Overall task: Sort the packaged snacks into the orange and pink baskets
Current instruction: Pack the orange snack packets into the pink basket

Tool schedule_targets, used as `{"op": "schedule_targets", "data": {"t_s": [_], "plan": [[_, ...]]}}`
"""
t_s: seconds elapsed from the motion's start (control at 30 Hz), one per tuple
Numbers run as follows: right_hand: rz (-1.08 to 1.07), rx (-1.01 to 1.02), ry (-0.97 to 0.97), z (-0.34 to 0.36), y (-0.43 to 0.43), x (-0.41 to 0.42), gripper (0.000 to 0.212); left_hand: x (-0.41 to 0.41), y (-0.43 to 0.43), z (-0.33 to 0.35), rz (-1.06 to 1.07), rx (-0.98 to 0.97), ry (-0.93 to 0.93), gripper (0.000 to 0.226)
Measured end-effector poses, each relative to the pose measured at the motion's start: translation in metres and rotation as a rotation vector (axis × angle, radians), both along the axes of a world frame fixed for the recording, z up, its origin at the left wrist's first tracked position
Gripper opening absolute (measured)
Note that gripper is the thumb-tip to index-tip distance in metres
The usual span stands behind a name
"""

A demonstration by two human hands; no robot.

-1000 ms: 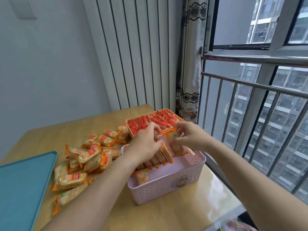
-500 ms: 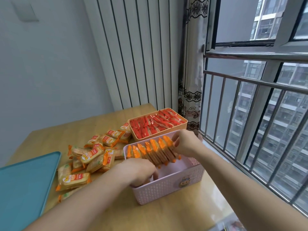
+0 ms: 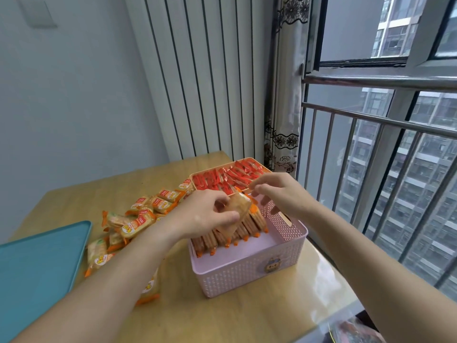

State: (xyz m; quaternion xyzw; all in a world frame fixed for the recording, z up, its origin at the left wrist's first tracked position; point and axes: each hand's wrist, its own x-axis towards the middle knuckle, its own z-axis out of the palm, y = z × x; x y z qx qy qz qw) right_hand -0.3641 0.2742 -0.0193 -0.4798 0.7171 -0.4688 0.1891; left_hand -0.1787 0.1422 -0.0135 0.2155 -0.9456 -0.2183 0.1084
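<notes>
Over the pink basket (image 3: 291, 246), the left hand (image 3: 205, 216) pinches a cracker packet (image 3: 235, 214), tilted to slot beside the upright row (image 3: 222, 237); the right hand (image 3: 279, 194) hovers loose-fingered and empty, seemingly ready to steady it.

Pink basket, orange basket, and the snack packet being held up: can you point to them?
Pink basket (image 3: 247, 276): head view, front lattice wall.
Orange basket (image 3: 247, 159): head view, far rim.
Snack packet (image 3: 238, 207): head view, middle of its wrapper.
</notes>
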Motion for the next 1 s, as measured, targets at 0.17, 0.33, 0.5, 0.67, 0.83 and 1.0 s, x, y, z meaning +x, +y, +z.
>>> {"op": "schedule_targets", "data": {"t_s": [0.17, 0.33, 0.5, 0.67, 0.83, 1.0], "plan": [[0.197, 0.122, -0.160, 0.008, 0.007, 0.008, 0.012, -0.015, 0.002, -0.007, 0.002, 0.158, 0.166, 0.022], [-0.122, 0.118, 0.091, 0.010, 0.001, -0.014, 0.016, -0.032, 0.001, -0.013, 0.126, 0.012, 0.233, 0.025], [-0.346, 0.323, 0.534, -0.004, -0.009, -0.011, 0.012, -0.050, 0.002, -0.027, 0.022, -0.218, -0.012, 0.038], [-0.287, 0.422, 0.695, -0.033, -0.031, 0.005, 0.003, -0.063, 0.003, -0.040, 0.016, -0.295, -0.180, 0.046], [-0.227, 0.510, 0.573, -0.039, -0.035, -0.003, 0.014, -0.051, -0.007, -0.040, -0.010, -0.223, -0.094, 0.042], [-0.268, 0.329, 0.568, -0.021, -0.038, 0.003, 0.025, -0.010, -0.022, -0.032, 0.090, -0.103, 0.127, 0.029]]}}
